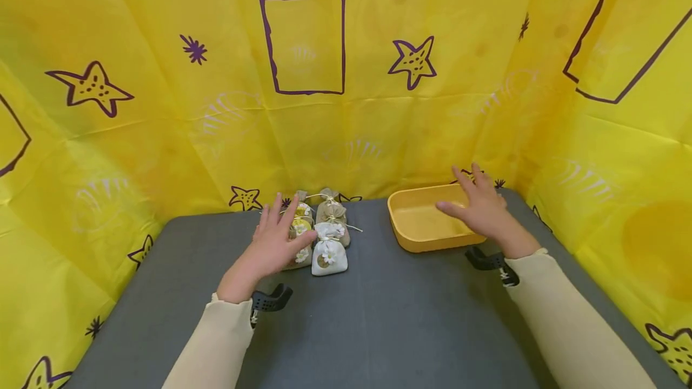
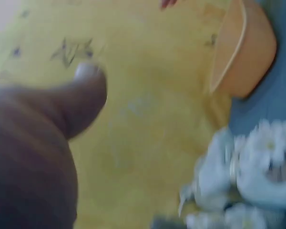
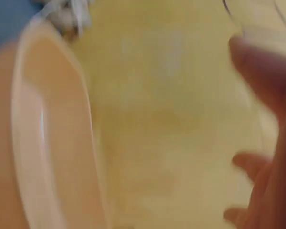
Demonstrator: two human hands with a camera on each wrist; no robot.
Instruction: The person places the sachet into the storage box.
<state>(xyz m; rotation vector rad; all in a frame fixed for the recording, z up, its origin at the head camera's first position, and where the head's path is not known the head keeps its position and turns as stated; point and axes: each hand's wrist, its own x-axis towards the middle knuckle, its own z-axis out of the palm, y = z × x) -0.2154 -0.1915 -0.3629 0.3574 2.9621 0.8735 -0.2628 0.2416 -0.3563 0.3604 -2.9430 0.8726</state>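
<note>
My left hand (image 1: 272, 246) is spread out and holds nothing, near the little bags (image 1: 331, 259), which sit bunched on the grey table (image 1: 346, 329), maybe so they're easy to reach. My right hand (image 1: 483, 212) is loose and empty too, by the yellow tray (image 1: 427, 242), which sits flat, I think so it won't tip

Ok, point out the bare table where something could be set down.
The dark grey table is bare between the small white and tan fabric pouches and the yellow rounded rectangular tray, and more widely between the beige sleeves. Another free patch separates the left sleeve from the printed yellow cloth backdrop. Crowded: the bunched pouches.
</note>
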